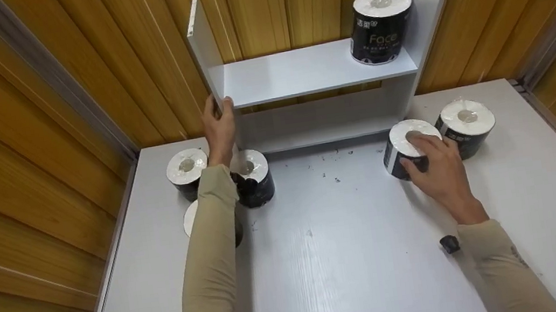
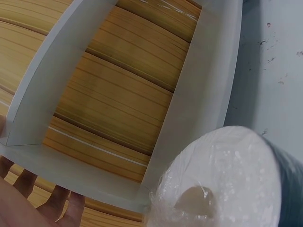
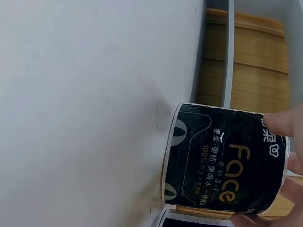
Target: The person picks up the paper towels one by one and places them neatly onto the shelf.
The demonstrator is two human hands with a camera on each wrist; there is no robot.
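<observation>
Nearby, a black lump [image 1: 449, 244] beside your right cuff [image 1: 477, 239] is too dark to identify. Your left sleeve [image 1: 213, 274] hides much of one roll [image 1: 190, 219]; a second roll [image 1: 180, 178] and a third roll [image 1: 263, 189] stand just beyond, partly covered by your arm. Your hands work well apart. Your right hand [image 1: 440, 171] pinches the held roll [image 1: 400, 146] across its upper part, thumb opposite fingers, probably to keep it upright; whether its base bears on the table [image 1: 328, 279] is unclear, and the right wrist view cuts off your fingers. Just beside it stands a neighbouring roll [image 1: 470, 131]. Your left hand [image 1: 220, 131] grips the shelf [image 1: 294, 75] by its left panel, fingers outside, presumably to steady it; the left wrist view barely catches your thumb. Farthest, the upper roll [image 1: 381, 35] stands on the board close to the right panel, perhaps for support; you cannot tell whether they touch.
</observation>
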